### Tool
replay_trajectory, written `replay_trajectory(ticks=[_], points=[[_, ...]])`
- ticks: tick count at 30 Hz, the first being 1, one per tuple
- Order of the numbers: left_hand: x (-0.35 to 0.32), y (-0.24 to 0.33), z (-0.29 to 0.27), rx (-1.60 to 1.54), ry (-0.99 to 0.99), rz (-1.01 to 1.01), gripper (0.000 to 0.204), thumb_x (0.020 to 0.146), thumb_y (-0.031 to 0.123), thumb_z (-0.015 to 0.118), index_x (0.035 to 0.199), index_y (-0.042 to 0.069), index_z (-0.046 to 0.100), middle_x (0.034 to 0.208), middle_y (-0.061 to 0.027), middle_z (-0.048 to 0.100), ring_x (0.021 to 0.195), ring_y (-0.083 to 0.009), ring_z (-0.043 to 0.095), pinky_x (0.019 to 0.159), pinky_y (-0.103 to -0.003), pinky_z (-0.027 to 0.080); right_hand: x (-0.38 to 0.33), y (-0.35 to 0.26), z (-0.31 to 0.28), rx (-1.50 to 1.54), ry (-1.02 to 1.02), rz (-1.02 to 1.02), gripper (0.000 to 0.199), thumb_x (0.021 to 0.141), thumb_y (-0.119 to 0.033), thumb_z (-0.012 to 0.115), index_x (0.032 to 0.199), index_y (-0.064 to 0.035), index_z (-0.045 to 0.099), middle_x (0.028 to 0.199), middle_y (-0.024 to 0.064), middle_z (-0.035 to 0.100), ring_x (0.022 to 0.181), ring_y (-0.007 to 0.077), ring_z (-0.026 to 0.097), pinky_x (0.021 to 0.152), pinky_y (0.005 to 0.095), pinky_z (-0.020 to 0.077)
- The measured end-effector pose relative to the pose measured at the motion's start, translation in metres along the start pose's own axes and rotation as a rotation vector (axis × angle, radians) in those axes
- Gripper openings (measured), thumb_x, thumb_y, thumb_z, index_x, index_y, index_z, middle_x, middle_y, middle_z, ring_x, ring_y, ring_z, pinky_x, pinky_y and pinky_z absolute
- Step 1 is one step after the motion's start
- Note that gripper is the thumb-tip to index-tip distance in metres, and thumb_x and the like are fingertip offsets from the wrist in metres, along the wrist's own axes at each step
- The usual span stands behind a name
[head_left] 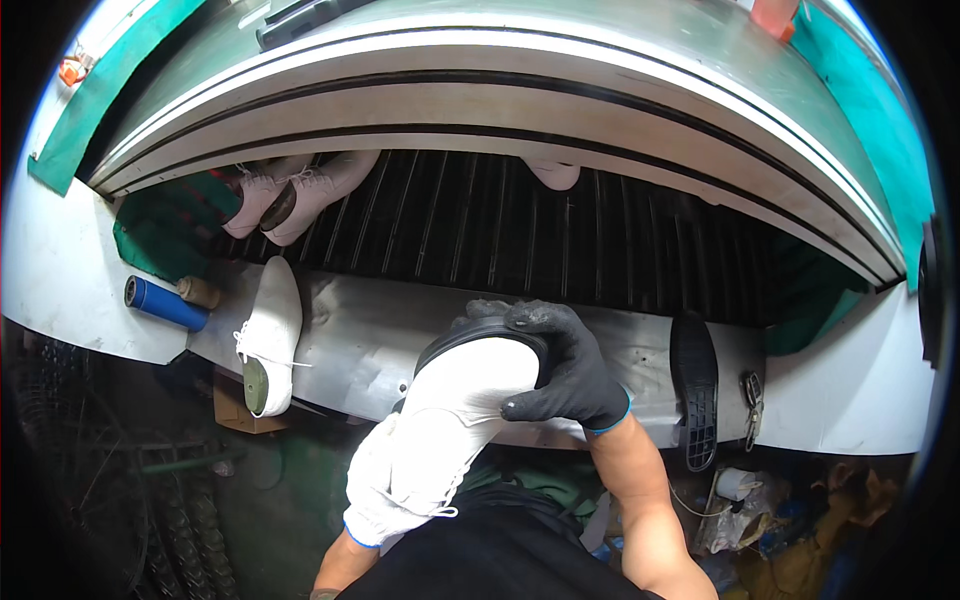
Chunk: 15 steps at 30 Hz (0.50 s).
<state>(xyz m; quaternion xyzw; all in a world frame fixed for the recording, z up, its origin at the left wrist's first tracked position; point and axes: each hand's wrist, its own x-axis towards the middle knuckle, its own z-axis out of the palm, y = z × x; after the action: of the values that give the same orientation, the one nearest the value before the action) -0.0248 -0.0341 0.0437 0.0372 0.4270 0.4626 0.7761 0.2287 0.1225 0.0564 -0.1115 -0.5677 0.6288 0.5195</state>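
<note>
A white lace-up shoe [450,395] is held toe-away in front of my body, with a black rubber sole [450,338] around its toe end. My right hand [568,370], in a dark grey glove, grips the toe, its thumb on the white upper and its fingers over the sole's edge. My left hand [375,485], in a white glove with a blue cuff, supports the shoe along its left side and heel; its fingers are mostly hidden behind the shoe. On the metal ledge [345,345], another white shoe [275,315] lies to the left and a loose black sole [694,390] to the right.
Beyond the ledge, a dark ribbed conveyor [470,220] runs under a metal hood [560,95]. Pale shoes [325,195] stand on it at left, one toe [553,175] near the middle. A blue cylinder [165,303], brown roll [198,291] and small metal tool [752,408] lie on the ledge.
</note>
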Motion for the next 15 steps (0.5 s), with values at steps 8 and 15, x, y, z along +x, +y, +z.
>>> replay_trajectory(ticks=[8, 15], points=[[0.006, -0.014, -0.048, 1.701, 0.005, 0.787, 0.054, 0.099, 0.041, 0.055, 0.139, 0.005, 0.056, 0.122, -0.0140, 0.072, 0.106, -0.0281, 0.072, 0.086, -0.041, 0.060, 0.002, -0.005, 0.007, 0.047, -0.001, 0.070, 0.082, 0.073, -0.005, 0.096, 0.144, -0.0012, 0.055, 0.154, 0.0206, 0.055, 0.144, 0.0301, 0.052, 0.121, 0.0459, 0.0439], [-0.001, -0.013, -0.031, 1.511, 0.064, 0.733, 0.052, 0.109, 0.044, 0.038, 0.142, 0.006, 0.052, 0.125, -0.0139, 0.070, 0.097, -0.0252, 0.072, 0.077, -0.039, 0.060, 0.006, -0.014, 0.010, -0.039, -0.007, 0.204, 0.094, 0.074, -0.014, 0.097, 0.153, -0.0005, 0.049, 0.152, 0.0146, 0.058, 0.140, 0.0249, 0.055, 0.120, 0.0418, 0.0436]])
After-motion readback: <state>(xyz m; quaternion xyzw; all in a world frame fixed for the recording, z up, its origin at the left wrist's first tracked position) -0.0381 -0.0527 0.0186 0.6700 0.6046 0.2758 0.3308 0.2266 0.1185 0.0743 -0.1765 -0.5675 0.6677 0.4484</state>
